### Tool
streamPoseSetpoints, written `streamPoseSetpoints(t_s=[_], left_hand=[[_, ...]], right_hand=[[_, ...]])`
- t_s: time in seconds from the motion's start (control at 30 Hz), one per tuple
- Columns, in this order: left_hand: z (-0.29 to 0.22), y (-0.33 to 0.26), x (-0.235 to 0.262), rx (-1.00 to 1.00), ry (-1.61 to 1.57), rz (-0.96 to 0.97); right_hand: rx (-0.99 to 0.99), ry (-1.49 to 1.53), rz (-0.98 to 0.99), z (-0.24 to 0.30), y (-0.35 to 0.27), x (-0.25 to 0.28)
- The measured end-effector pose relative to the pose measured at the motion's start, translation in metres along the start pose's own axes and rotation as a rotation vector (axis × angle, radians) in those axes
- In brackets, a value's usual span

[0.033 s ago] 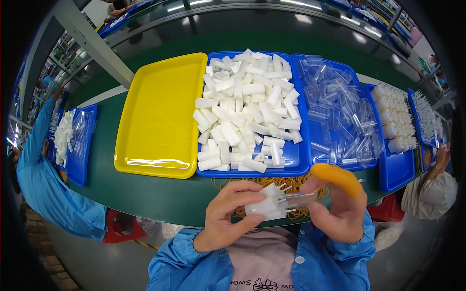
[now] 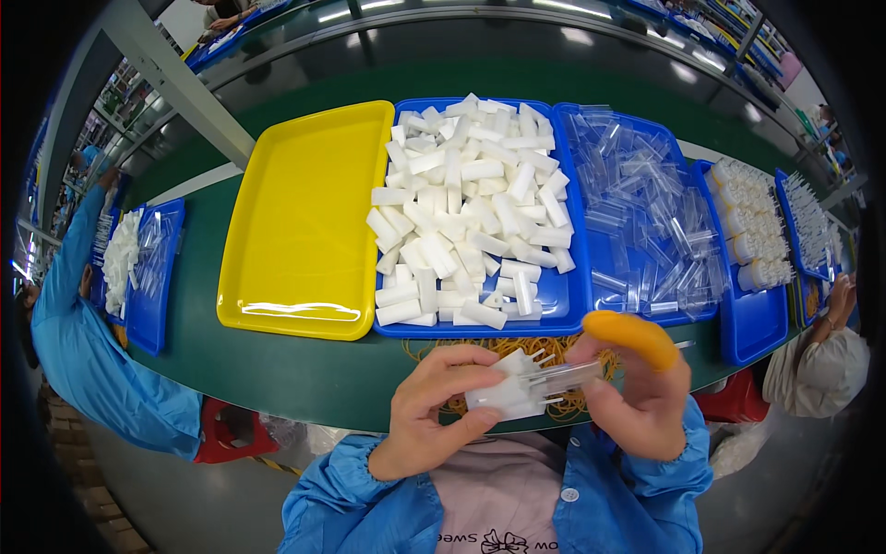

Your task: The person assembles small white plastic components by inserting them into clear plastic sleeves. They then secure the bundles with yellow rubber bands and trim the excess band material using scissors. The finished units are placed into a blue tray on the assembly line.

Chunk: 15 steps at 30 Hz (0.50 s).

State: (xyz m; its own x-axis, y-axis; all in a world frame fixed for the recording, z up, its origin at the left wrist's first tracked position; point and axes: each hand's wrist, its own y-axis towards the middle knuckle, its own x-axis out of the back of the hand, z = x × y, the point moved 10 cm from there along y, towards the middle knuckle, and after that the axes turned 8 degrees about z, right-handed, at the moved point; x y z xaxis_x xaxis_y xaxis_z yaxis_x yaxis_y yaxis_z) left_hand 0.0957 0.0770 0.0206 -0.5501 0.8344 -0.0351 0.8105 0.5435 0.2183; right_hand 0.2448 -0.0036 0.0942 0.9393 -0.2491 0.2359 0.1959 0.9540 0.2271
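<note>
In front of my body, my left hand (image 2: 437,408) is closed round a bundle of white plastic pieces (image 2: 503,395). Thin white stems stick out of the bundle toward the right. My right hand (image 2: 643,399) pinches a clear plastic tube (image 2: 565,376) between thumb and fingers. The tube's left end is at the bundle, among the stems; how deep it reaches is hard to see. An orange finger cot (image 2: 637,336) covers one raised finger of my right hand. Yellow-brown rubber bands (image 2: 574,404) lie on the table beneath both hands.
Beyond my hands stand a yellow tray (image 2: 309,212), a blue tray (image 2: 577,305) of white foam-like blocks, and a blue tray (image 2: 604,316) of clear tubes. Farther right, another blue tray (image 2: 757,337) holds bundled white pieces. A person in blue (image 2: 101,360) sits at left, another person (image 2: 821,369) at right.
My right hand has shifted slightly left, with the clear tube closer to the white bundle. The left hand looks unmoved.
</note>
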Motion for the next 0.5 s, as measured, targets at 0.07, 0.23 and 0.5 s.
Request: streamPoseSetpoints(t_s=[0.07,0.23,0.5], left_hand=[[0.000,-0.001,0.001,0.001,0.043,-0.025],[-0.010,-0.001,0.006,-0.049,0.191,-0.069],[-0.032,0.001,0.000,-0.103,0.299,-0.045]], right_hand=[[-0.002,-0.029,0.000,-0.009,-0.002,-0.007],[-0.029,-0.035,-0.017,-0.010,-0.008,-0.010],[0.073,-0.300,-0.006,0.009,-0.007,-0.014]])
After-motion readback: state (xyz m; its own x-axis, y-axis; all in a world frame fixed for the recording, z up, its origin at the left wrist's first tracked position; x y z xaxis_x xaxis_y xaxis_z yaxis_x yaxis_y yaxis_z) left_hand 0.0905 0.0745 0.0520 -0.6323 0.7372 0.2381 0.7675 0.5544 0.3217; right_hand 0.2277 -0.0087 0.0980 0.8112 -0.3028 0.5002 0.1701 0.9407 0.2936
